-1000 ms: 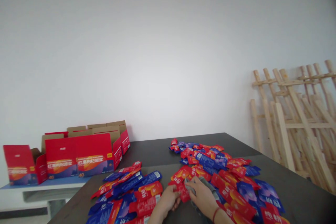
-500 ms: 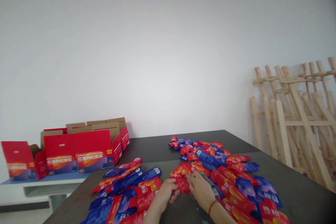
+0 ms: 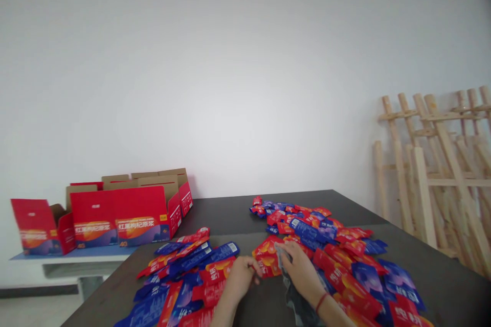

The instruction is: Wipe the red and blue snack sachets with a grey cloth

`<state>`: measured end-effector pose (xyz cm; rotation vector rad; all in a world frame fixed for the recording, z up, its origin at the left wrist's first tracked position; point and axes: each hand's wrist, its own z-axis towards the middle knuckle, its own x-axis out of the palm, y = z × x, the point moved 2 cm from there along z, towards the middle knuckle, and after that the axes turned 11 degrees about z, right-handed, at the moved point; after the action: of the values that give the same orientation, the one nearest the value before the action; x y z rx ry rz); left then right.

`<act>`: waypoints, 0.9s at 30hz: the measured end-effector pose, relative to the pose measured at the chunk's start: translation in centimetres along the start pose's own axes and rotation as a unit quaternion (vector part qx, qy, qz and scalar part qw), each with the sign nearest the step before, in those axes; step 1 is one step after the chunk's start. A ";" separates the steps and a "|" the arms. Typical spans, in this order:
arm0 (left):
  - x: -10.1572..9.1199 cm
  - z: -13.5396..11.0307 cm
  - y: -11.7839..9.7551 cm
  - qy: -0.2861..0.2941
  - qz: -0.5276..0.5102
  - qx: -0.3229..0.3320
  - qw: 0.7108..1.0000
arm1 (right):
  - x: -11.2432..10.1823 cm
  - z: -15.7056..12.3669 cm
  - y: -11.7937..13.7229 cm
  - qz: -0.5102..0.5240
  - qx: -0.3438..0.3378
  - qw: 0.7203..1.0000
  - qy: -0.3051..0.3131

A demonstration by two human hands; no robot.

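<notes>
My left hand point(image 3: 241, 277) is beside the left heap, its fingers loosely curled and apart, with no pouch visible in them. My right hand point(image 3: 301, 270) has its fingers closed on a crumpled grey cloth point(image 3: 293, 297), which trails down toward the front of the table. Between the hands lies a red pouch point(image 3: 269, 264) with orange print, close to the right fingertips. A heap of red and blue pouches point(image 3: 184, 281) spreads to the left of my hands. To the right is a larger heap of similar pouches point(image 3: 351, 276), partly hidden by my right hand.
The dark table point(image 3: 230, 194) reaches back to a white wall. Several open red cartons point(image 3: 141, 217) stand on a lower white and blue bench point(image 3: 88, 255) at left. Wooden easel-like frames point(image 3: 425, 179) lean against the wall at right.
Both hands were together at a red pouch; now they are apart. The left hand has let go and drawn left, and the grey cloth shows more in the right hand. The view has shifted slightly.
</notes>
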<state>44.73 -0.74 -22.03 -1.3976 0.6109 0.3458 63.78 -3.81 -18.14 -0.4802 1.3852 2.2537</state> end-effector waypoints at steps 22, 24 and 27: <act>1.0 -0.2 0.4 0.074 -0.122 -0.070 0.987 | 2.6 -1.0 -0.9 -0.187 0.067 0.979 0.054; 1.2 -0.2 0.5 0.077 -0.178 -0.105 0.975 | 2.5 -0.9 -0.5 -0.184 0.075 0.979 0.054; 1.5 -0.5 0.2 0.100 -0.256 -0.129 0.953 | 2.9 -1.0 1.1 -0.144 0.041 0.986 0.071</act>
<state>45.72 -1.43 -23.17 -1.7971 0.3521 -0.1396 60.77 -4.63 -19.23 -0.7719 1.3724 1.9550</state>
